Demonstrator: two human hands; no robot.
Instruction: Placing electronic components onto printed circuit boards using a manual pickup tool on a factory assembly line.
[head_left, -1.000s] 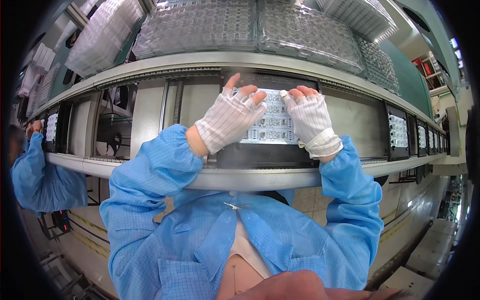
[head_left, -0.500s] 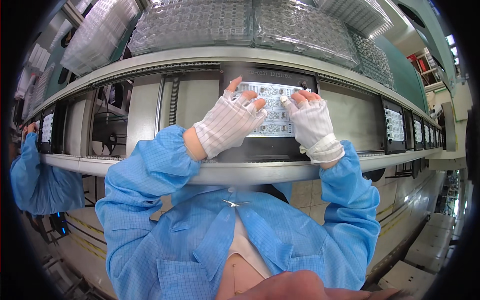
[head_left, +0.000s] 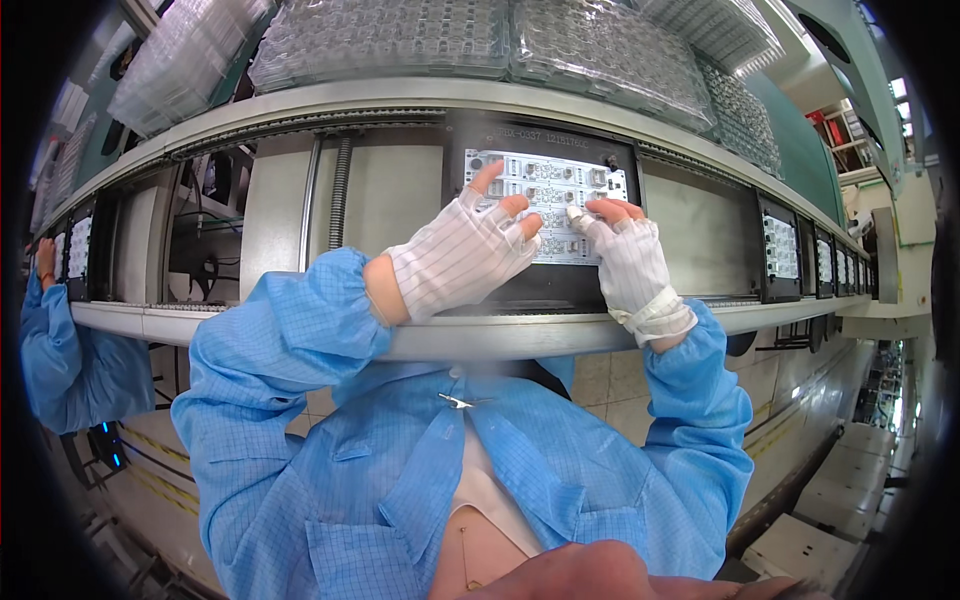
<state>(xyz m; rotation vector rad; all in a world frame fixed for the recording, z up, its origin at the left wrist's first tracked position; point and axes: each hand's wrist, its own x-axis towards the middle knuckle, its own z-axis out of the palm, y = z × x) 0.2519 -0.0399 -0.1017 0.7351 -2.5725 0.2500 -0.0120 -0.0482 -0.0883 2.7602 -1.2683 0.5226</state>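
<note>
A white circuit board panel (head_left: 555,172) with rows of small components lies in a black carrier plate (head_left: 560,290) on the conveyor in front of me. My left hand (head_left: 465,245), in a white striped glove with bare fingertips, rests over the panel's left side. Its index finger stretches away from me while the others bend onto the board. On the right side, my right hand (head_left: 630,255) has its fingertips over the middle rows, thumb apart from the fingers. A white cover wraps that thumb's tip. I see nothing held in either hand, though the palms are hidden.
Stacked clear plastic trays (head_left: 390,45) line the bench beyond the conveyor's metal rail (head_left: 400,98). More carriers with boards (head_left: 780,248) stand along the line to the right. At far left, another person's hand (head_left: 46,260) is beside a further board (head_left: 80,247).
My right fingertips have moved from the panel's upper right corner nearer to me, down to its middle rows. My left hand has stayed about where it was. The whole view has shifted slightly.
</note>
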